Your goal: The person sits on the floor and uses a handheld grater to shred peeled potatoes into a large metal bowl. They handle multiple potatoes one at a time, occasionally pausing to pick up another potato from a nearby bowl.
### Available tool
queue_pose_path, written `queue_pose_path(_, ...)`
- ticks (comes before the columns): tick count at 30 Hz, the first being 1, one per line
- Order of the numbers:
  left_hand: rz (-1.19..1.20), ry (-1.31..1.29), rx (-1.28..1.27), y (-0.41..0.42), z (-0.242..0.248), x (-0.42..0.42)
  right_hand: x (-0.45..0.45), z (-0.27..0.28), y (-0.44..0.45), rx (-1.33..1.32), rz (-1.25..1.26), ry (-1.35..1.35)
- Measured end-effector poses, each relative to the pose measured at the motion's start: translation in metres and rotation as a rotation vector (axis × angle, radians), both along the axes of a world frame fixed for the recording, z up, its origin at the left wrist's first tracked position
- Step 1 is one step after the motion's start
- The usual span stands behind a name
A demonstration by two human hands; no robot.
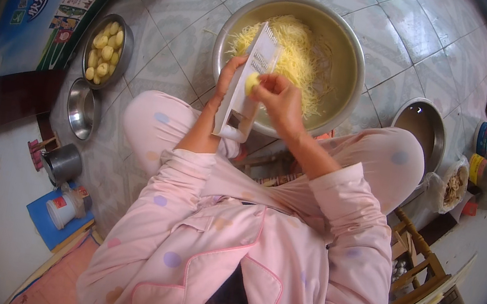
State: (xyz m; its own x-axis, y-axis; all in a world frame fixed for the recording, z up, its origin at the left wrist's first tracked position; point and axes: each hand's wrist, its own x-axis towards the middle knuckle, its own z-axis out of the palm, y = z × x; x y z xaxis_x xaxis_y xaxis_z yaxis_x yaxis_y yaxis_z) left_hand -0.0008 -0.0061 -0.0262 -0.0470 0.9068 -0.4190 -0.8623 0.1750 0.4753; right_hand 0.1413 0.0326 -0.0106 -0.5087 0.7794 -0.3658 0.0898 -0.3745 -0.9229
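Observation:
My left hand point(225, 82) grips the side of a white hand grater point(241, 100), which slants over a wide metal basin point(352, 74). Between the fingers of my right hand point(281, 99) is a peeled potato piece point(251, 83), against or just above the grater's face below its metal teeth. Pale yellow shreds of potato point(296, 57) lie heaped in the basin, partly hidden behind the grater. The grater's handle end points back towards my lap.
On the tiled floor point(164, 47) to the left stand a metal bowl of peeled potatoes point(105, 53) and a shiny metal bowl point(84, 108). Right of my knee are another metal basin point(420, 125), a plastic bag point(451, 186) and a bottle point(484, 169). A wooden chair point(419, 265) stands behind them.

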Motion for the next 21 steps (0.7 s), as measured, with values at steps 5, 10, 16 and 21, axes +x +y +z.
queue_pose_path(5, -0.066, 0.072, -0.124, -0.001, 0.012, 0.017, -0.002, 0.008, 0.054, 0.029, -0.241, -0.033)
queue_pose_path(10, 0.062, -0.076, 0.005, 0.003, 0.009, 0.006, -0.004, -0.001, 0.004, 0.135, 0.065, -0.067)
queue_pose_path(16, -0.083, 0.040, -0.093, -0.003, 0.012, 0.019, 0.001, 0.018, 0.050, 0.007, -0.217, -0.015)
queue_pose_path(21, -0.020, -0.072, -0.054, 0.001, -0.013, 0.003, 0.000, -0.026, 0.014, 0.108, -0.063, -0.045)
